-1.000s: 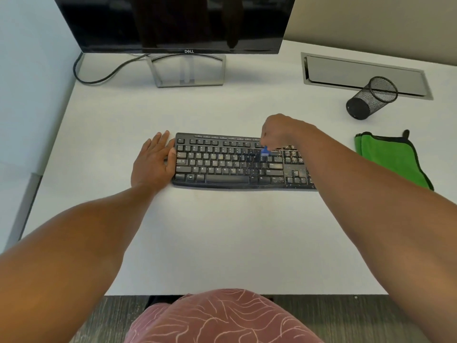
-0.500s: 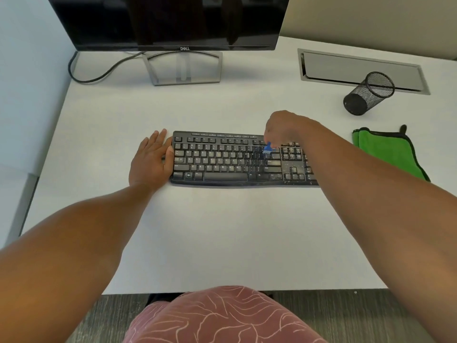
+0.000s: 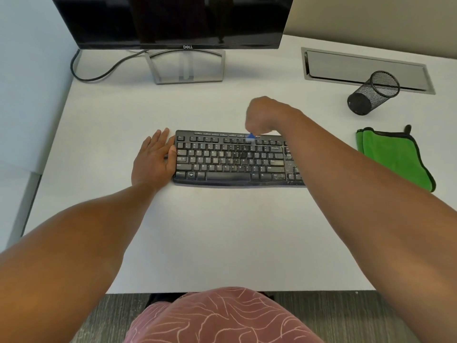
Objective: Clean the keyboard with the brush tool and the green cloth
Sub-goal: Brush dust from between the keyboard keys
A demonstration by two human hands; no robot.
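A black keyboard [image 3: 222,159] lies across the middle of the white desk [image 3: 222,231]. My left hand [image 3: 153,159] rests flat with straight fingers against the keyboard's left end. My right hand [image 3: 265,115] hovers over the keyboard's top edge, fingers curled round a small blue brush tool [image 3: 251,136]. Only the brush's blue tip shows, touching the function-key row. My right forearm hides the keyboard's right end. The folded green cloth [image 3: 393,157] lies on the desk to the right of the keyboard.
A Dell monitor [image 3: 170,21] on a silver stand [image 3: 185,68] is at the back, with a black cable [image 3: 99,73] to its left. A black mesh pen cup [image 3: 373,92] lies tipped over by a metal cable hatch [image 3: 366,68] at back right.
My right hand has moved the brush from the middle key rows up and slightly left to the top row. My left hand has stayed at the keyboard's left end.
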